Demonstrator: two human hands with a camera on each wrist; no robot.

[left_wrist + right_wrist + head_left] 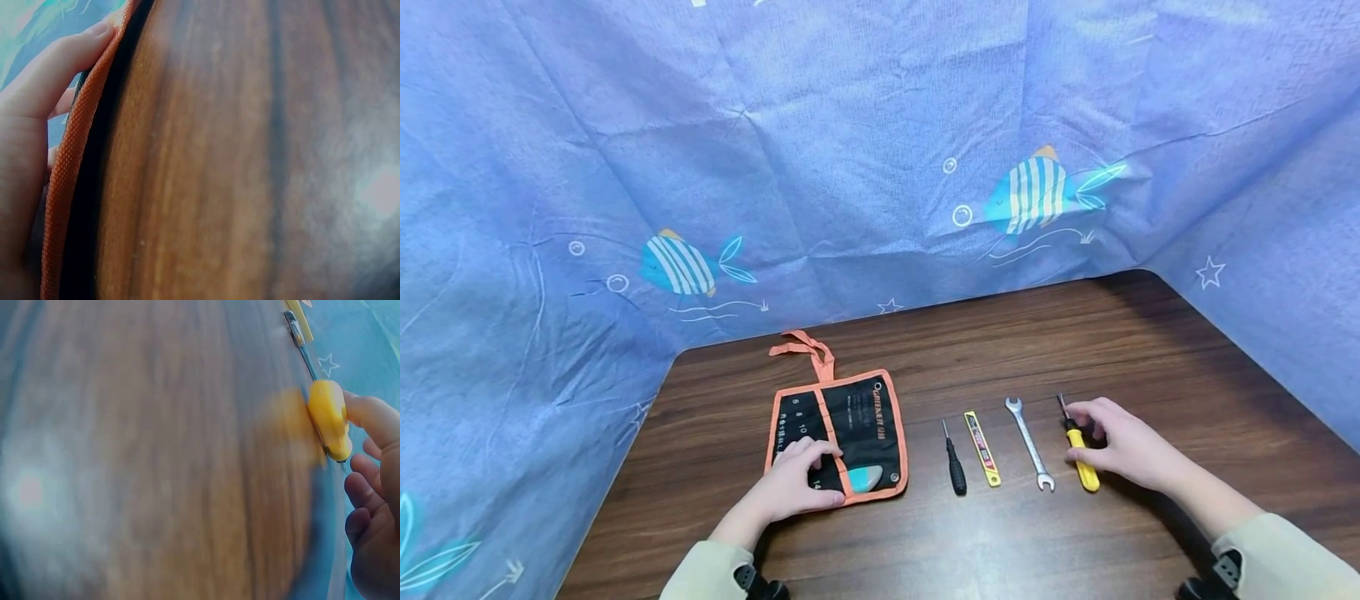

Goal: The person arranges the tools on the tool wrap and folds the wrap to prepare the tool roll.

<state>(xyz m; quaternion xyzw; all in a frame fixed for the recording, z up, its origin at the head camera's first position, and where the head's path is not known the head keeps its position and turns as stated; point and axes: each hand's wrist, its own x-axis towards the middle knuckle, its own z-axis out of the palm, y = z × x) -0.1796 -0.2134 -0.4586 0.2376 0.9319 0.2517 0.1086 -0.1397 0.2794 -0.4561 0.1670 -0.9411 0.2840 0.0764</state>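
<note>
Hands on pouch and screwdriver, tools laid in a row on counter (1075, 333).
Right hand (1123, 450) pinches the yellow screwdriver (1081, 457) by its handle, thumb on the near side, fingers over the top; it lies flat at the right end of the row, beside the wrench (1030, 444). Left hand (797, 483) rests flat, fingers spread, on the pouch (868, 417). Done well: firm grip mid-handle, lift straight up clear of the wrench, left hand pinning the pouch so it doesn't slide.
</note>
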